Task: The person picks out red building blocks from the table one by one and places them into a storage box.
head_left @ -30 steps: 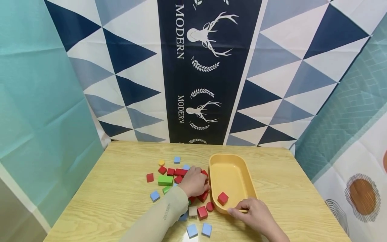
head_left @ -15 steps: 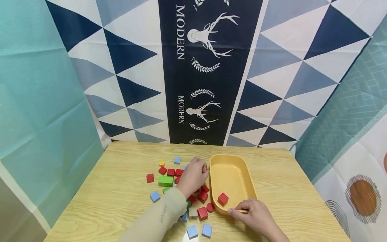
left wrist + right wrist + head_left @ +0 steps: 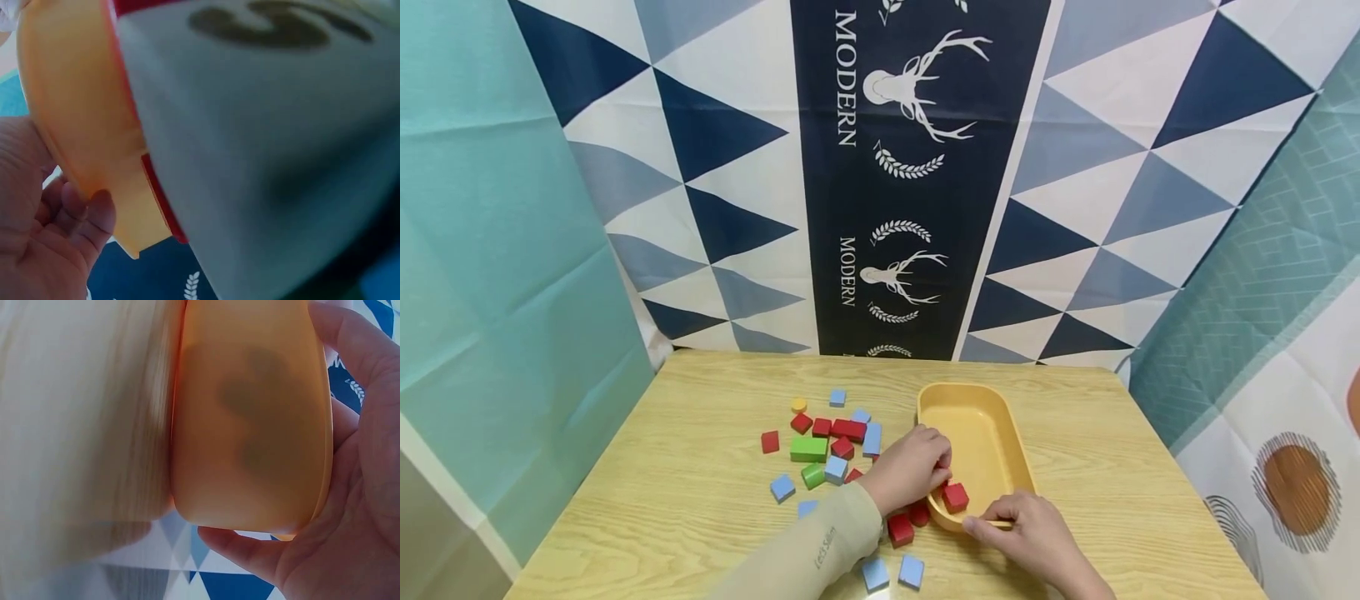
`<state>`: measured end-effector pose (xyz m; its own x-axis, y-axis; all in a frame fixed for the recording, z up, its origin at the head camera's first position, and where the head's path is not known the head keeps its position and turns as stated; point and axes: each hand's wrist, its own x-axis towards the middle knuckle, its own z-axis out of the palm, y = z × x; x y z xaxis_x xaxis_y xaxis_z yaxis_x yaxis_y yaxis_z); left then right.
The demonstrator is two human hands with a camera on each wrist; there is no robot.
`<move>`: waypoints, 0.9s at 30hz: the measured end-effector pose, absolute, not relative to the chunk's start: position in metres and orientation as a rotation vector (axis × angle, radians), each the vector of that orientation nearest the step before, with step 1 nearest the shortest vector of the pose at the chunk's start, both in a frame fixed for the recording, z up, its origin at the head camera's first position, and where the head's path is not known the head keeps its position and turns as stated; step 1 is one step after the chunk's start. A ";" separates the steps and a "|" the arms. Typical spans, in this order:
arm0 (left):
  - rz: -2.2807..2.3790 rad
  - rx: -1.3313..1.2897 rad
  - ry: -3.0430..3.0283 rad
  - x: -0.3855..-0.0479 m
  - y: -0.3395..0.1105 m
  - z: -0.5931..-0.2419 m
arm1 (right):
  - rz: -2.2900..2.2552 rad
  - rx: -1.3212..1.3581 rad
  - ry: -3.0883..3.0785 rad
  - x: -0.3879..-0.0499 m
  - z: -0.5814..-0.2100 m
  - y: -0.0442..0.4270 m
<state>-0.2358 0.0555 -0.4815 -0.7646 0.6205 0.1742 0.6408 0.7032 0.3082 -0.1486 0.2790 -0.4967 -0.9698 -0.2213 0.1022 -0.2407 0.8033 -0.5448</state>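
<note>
Nearest the person, two blue blocks [image 3: 893, 573] lie side by side, slightly apart, on the table [image 3: 1090, 467]. Just beyond, the right hand [image 3: 1033, 533] holds the near end of an orange-yellow tray [image 3: 1015, 433], fingers and thumb gripping its rim. The tray is oblong with rounded corners; in the right wrist view its wall lets light through, and blurred dark shapes show behind it.

Inside, by the near left corner, sits a red cube [image 3: 956, 497]. The left hand [image 3: 913, 462] reaches over the left rim beside it with fingers curled downward; a sliver of red shows beneath them, but whether they pinch it cannot be told.

Left of the tray, loose blocks spread over the pale wood grain. A red block [image 3: 901, 530] and a red disc [image 3: 919, 513] lie near its corner; farther back come a green cylinder [image 3: 813, 476], a green bar [image 3: 808, 450], a long red bar [image 3: 848, 430] and a yellow disc [image 3: 799, 405].

Behind the table hangs a patterned cloth [image 3: 737, 150] of white, grey-blue and navy triangles, with teal cloth [image 3: 512, 250] at the left.

Small letters on the left sleeve [image 3: 808, 542] begin "Let's"; large dark marks in the left wrist view are too blurred to read. Farthest off, the dark central panel [image 3: 917, 200] reads "MODERN" sideways, twice, among deer heads and leaf sprigs.
</note>
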 end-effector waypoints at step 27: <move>-0.952 -0.855 -2.770 -0.239 0.018 -0.466 | 0.867 0.373 -2.961 -0.150 -0.497 0.276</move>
<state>-0.2392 0.0177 -0.4663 -0.8392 0.4793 0.2568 0.5359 0.6492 0.5397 -0.1503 0.2764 -0.4968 -0.9706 -0.2193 0.0993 -0.2382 0.8157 -0.5271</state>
